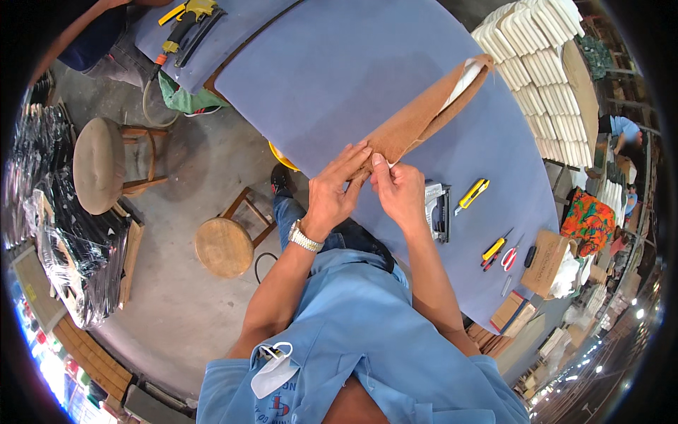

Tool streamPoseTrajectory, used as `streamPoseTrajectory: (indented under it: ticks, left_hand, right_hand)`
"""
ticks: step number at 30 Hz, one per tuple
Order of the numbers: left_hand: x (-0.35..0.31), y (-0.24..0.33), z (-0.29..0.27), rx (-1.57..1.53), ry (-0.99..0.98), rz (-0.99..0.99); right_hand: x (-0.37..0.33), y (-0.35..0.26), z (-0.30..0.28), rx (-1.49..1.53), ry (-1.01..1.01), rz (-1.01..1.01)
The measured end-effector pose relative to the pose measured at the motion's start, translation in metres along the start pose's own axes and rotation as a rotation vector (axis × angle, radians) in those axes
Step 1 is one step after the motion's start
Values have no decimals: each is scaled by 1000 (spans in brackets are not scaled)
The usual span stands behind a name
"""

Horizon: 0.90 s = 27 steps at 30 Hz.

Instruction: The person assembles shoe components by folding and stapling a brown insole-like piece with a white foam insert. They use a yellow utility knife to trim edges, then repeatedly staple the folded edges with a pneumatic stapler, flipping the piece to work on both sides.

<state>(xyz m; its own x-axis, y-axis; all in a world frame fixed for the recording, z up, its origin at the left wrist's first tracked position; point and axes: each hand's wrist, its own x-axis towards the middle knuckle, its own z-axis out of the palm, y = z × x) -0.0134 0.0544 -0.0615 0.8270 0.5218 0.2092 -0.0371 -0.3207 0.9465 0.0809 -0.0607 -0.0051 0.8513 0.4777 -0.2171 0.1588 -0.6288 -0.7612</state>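
Left hand (336, 186) and right hand (400, 196) both pinch the near end of the cloth (402, 134), over the table (318, 78) (resting or lifted, can't tell). Best keep fingers close, tension even.

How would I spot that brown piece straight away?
Find the big blue-grey table. At its near edge, the left hand and right hand hold the brown piece. Unlike the stapler and yellow knife nearby, it is long and folded over, with white showing inside.

Head-worn fisheye, looking steeply down
Shirt (353, 318) nearest, at six o'clock; left hand (332, 189) and right hand (400, 194) farther, mid-view.
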Motion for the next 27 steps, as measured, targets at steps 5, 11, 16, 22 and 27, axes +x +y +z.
streamPoseTrajectory:
  ticks: [5, 11, 16, 22, 27]
  left_hand:
    - [-4, 0, -2, -162, -15, -98]
    - [-6, -17, -19, -636, -180, -478]
    - [-28, -31, 4, -618, -204, -543]
    - [-62, -24, 24, -585, -171, -499]
    - [-43, -13, 31, -787, 2, -548]
  right_hand:
    - [0, 26, 11, 284, -43, -109]
    - [-5, 48, 22, 521, -79, -108]
    - [-13, 64, 21, 544, -147, -186]
    - [-23, 79, 3, 592, -270, -129]
    - [-4, 73, 11, 608, -257, -162]
